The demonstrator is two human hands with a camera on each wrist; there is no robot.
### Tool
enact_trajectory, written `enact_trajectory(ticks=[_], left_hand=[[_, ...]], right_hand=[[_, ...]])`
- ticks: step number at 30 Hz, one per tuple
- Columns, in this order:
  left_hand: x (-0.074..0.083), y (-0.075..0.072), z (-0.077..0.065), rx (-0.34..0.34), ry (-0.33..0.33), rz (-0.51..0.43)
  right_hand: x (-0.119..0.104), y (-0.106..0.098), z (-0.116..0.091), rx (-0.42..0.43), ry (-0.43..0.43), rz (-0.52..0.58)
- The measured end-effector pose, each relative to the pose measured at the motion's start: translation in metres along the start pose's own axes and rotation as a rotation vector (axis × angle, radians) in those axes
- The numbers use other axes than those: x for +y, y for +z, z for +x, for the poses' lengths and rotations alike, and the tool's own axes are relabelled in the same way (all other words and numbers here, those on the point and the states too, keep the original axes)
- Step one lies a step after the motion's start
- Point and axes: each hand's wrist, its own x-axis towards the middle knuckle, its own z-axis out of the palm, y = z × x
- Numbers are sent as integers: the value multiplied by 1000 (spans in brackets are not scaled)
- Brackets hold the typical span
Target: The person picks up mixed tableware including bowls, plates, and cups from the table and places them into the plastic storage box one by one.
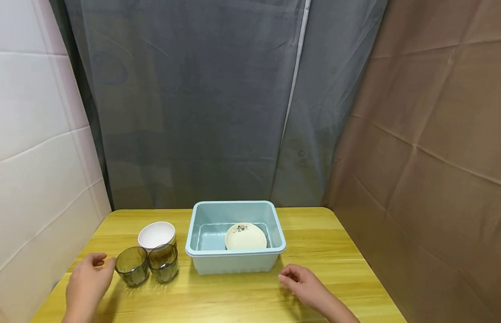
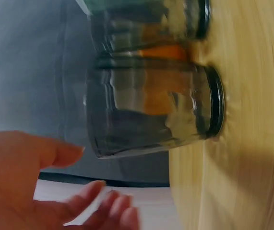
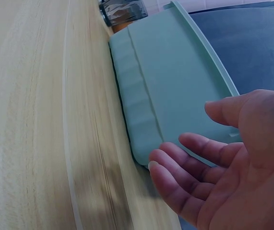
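Beside the left one of two smoky glass cups is my left hand, its thumb near the rim and its fingers loosely bent around nothing. That left cup stands upright against the right cup. In the left wrist view the nearer cup shows a gap from the thumb and fingers. My right hand hovers over the table by the front right corner of a light blue plastic basin, fingers relaxed and holding nothing. Inside the basin lies a cream plate with a dark floral print.
Behind the cups sits a white bowl, partly hidden by them; orange shows through the glass in the left wrist view. The wooden table is bounded by a grey curtain behind, white cloth left and brown cloth right.
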Motion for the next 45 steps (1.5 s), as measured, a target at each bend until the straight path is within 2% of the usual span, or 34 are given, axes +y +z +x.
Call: enact_trajectory(ticks=[4,7,12,18,21,26,30,36,41,45], left_hand=[[-8,1,10,-141,13,42],[-12,2,14,-207,16,23],[-12,4,14,-208,-8,-59],[-8,1,12,-184,2,-120],[-8,-2,10,-169,27,-117],[-12,-8,9,-168,70,-45],[-14,-16,6,-219,80,-15],[-12,-26,-3,-327,55,-49],[-4,-32,-15,-405,32,-99],[7,-34,-24,-424,67,-100]], right_hand=[[0,1,-1,-13,3,9],[-1,2,-2,-24,8,23],[-3,3,-4,-37,19,34],[-3,2,-3,-36,15,25],[-4,1,-3,-48,19,40],[-3,1,-4,-59,20,44],[-3,0,-4,-64,13,37],[-2,-3,-4,-65,6,34],[-2,-6,-4,-63,8,29],[-3,-8,-3,-62,10,24]])
